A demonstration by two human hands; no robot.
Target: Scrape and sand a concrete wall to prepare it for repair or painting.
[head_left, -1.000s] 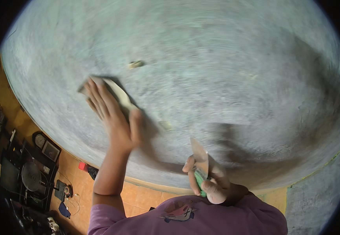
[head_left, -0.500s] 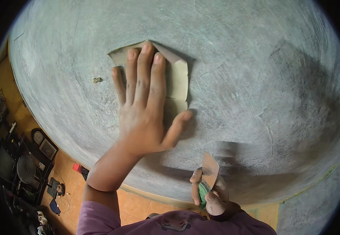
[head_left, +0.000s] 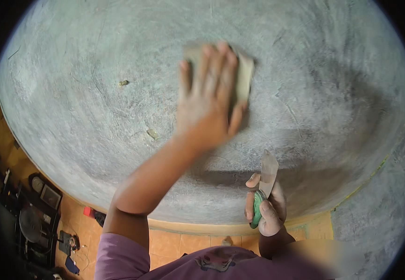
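Observation:
My left hand point(head_left: 206, 109) lies flat against a grey-green plastered wall point(head_left: 95, 149), fingers stretched out and slightly blurred. Beneath those fingers is a creased sheet of sandpaper point(head_left: 246, 77), pale tan, its edges showing past my fingertips and along the thumb side. Lower and to the right, my right hand point(head_left: 273, 213) is closed around the green handle of a putty knife point(head_left: 268, 172). The flat blade points up, apart from my left hand.
A small plug-like stub point(head_left: 124, 83) sticks out of the wall left of my left hand. Below it is a small chipped patch point(head_left: 152, 134). At lower left, a picture frame point(head_left: 50, 196), a standing fan point(head_left: 30, 225) and a red object point(head_left: 89, 212) are near the orange tiled floor point(head_left: 165, 243).
My left hand and the sandpaper have moved right across the wall, uncovering the chipped patch. My right hand has risen and shifted right with the putty knife. The view has shifted slightly.

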